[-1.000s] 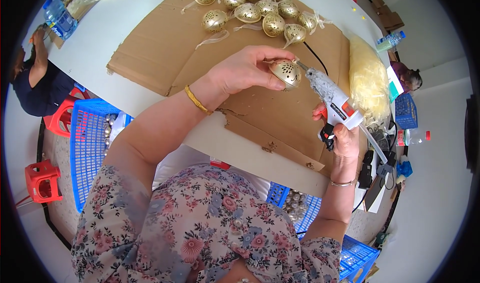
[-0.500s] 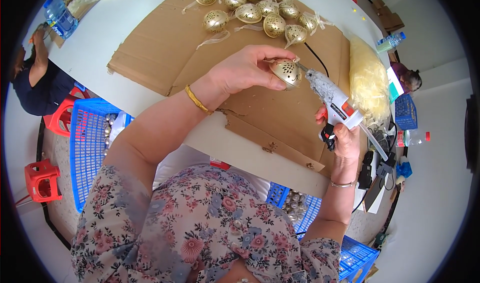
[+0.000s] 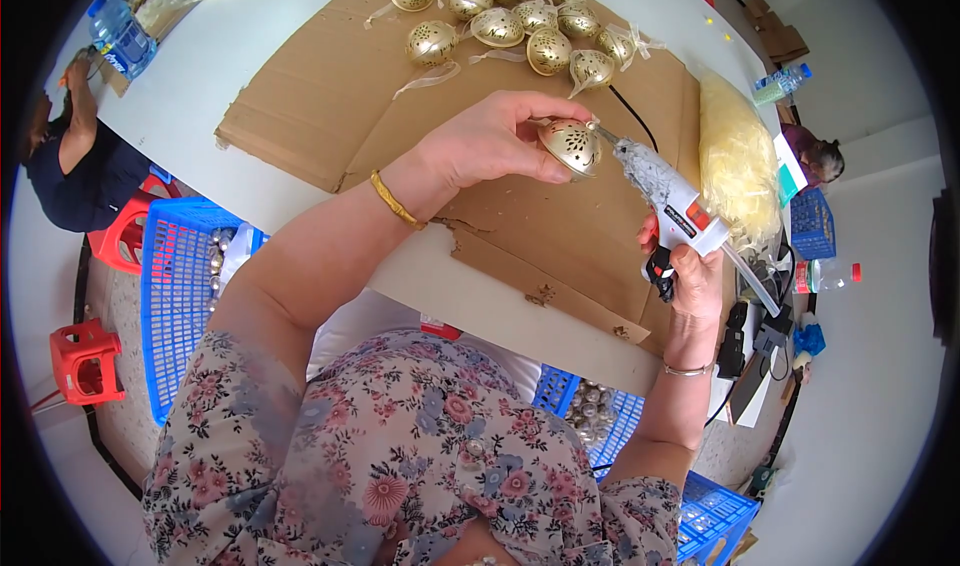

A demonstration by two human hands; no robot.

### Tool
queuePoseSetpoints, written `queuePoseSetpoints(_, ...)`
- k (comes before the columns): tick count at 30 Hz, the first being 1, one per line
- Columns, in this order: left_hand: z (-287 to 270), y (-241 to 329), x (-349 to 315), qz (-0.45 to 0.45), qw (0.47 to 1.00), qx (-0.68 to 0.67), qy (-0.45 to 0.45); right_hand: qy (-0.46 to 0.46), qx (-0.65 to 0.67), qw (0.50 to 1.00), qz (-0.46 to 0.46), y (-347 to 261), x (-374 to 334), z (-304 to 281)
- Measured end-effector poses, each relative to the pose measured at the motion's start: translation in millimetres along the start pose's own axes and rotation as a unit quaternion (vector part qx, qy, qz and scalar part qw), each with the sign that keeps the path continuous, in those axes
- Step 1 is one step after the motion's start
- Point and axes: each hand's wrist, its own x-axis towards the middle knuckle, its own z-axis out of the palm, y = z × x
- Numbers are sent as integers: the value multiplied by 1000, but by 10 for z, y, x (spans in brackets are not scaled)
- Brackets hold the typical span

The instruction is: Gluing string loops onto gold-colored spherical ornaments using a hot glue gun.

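My left hand grips a gold ball ornament with a cut-out pattern, fingers on its top and thumb under its near side. In my right hand is a white and grey glue gun, its body smeared and a clear glue stick poking out of its back end. The gun's nozzle points at the ornament's upper right side, at or very close to the small loop there. Several similar gold ornaments with pale ribbons lie at the far side of the cardboard sheet.
A clear bag of pale yellow material lies right of the cardboard. Black cables and a power strip are at the table's right edge. Blue crates stand below the table. One co-worker sits at left, another at far right.
The glue gun and my right hand have shifted very slightly to the right. My left hand still holds the ornament in nearly the same place, turned slightly.
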Motion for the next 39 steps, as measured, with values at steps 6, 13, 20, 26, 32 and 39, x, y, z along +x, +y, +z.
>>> queuePoseSetpoints(6, -12, -20, 3, -1, 999, 50, -1, 2, -11, 1000, 15, 12, -18, -10)
queuePoseSetpoints(13, 10, -10, 9, -2, 998, 56, -1, 11, -23, 1000, 8, 3, -33, -11)
queuePoseSetpoints(20, 2, -20, 2, 12, 999, 37, 13, 12, -32, 999, 4, -15, -26, -22)
queuePoseSetpoints(26, 5, 2, 23, -3, 1000, 26, 16, 9, -30, 999, -11, -10, 5, -32)
queuePoseSetpoints(32, -3, 19, 21, 9, 998, 52, 40, 14, -27, 1000, 2, -27, 19, -66)
queuePoseSetpoints(39, -23, -60, 20, 19, 994, -45, 103, -88, -257, 960, -67, -86, -7, -120)
